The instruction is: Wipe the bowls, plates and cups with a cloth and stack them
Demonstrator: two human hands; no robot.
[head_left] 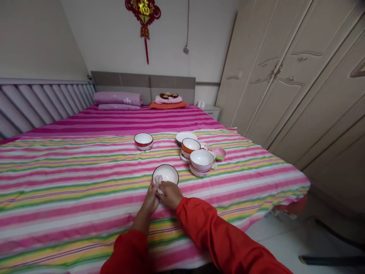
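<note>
A white bowl with a dark rim (169,173) is close in front of me, its lower side hidden by my hands. At its near rim, my left hand (151,198) closes on a crumpled white cloth (158,179). Beside it, my right hand (171,194) reaches in from the right with its fingers closed on the same cloth. The cloth sticks up between the hands and overlaps the bowl's inside. Whether the left fingers also grip the bowl's rim, I cannot tell. Both forearms wear red sleeves.
A red-banded bowl (143,142) stands farther back. To the right are stacked white bowls (201,161), an orange bowl (190,147), a wide white bowl (186,137) and pink and green dishes (219,153). All rest on a striped sheet (94,190), whose bed edge drops off at right.
</note>
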